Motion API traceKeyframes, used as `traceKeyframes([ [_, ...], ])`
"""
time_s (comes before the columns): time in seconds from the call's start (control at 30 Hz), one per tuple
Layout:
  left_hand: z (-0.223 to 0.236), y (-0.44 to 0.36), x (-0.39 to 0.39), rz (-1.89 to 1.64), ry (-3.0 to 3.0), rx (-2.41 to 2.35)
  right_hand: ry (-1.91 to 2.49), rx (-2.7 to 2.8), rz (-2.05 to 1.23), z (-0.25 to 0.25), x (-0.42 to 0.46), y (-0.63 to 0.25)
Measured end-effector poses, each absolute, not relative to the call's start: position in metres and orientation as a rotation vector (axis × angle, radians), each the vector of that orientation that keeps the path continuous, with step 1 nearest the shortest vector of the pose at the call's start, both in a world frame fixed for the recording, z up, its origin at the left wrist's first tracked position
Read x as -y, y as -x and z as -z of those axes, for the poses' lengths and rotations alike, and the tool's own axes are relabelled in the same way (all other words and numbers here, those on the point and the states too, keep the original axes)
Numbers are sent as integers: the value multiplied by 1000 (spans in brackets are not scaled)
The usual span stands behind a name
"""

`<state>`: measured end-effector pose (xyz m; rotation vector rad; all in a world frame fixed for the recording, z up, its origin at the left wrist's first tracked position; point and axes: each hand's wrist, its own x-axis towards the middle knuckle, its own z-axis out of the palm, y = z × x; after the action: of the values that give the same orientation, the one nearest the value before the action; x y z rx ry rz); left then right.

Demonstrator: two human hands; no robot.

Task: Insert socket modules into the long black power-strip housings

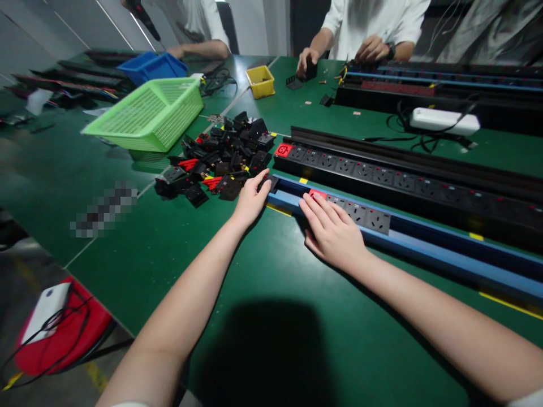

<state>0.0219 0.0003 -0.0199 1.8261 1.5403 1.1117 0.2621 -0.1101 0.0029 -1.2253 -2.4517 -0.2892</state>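
Note:
A blue channel rail [432,244] lies across the green table, with a red socket module [317,194] and several black socket modules [377,219] seated in it. At its left end, the thumb and forefinger of my left hand [251,199] are closed on a black socket module [271,182], partly hidden by the fingers. My right hand [335,232] rests over the near side of the rail, fingers stretched out and fingertips by the red module. Left of the rail is a pile of loose black and red modules [223,168], close to my left hand.
Behind the rail lies a filled black socket strip [360,180]. A green basket [148,113], blue bin [153,66] and yellow bin [260,82] stand farther back. A white power strip [444,120] trails cables. Two co-workers sit opposite. A red stool [91,319] stands at lower left.

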Motion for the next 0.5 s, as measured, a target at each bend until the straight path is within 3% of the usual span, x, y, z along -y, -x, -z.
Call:
traceKeyframes([
  [0.5,18,-30,7,-1074,-1960,-1402,1240,2459,305,-1,112,-262],
])
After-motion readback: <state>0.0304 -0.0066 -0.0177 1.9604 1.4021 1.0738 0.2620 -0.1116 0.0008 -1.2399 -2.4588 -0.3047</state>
